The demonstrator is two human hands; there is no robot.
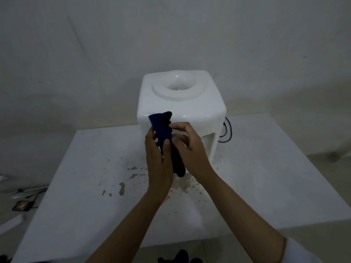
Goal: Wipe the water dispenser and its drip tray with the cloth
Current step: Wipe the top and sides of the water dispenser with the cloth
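Views: one only, a wide-angle camera worn on the person's head; no second view to share the scene with.
Facing: forward and down, toward 12 o'clock, over the counter to the wall behind.
Height: above the water dispenser, so its top recess shows from overhead.
Nearness: close; both forearms enter from the 6 o'clock edge, and the left hand and right hand sit mid-frame.
Edges: floor shows at 9 o'clock and at 3 o'clock.
Lens: straight lines bow toward the borders.
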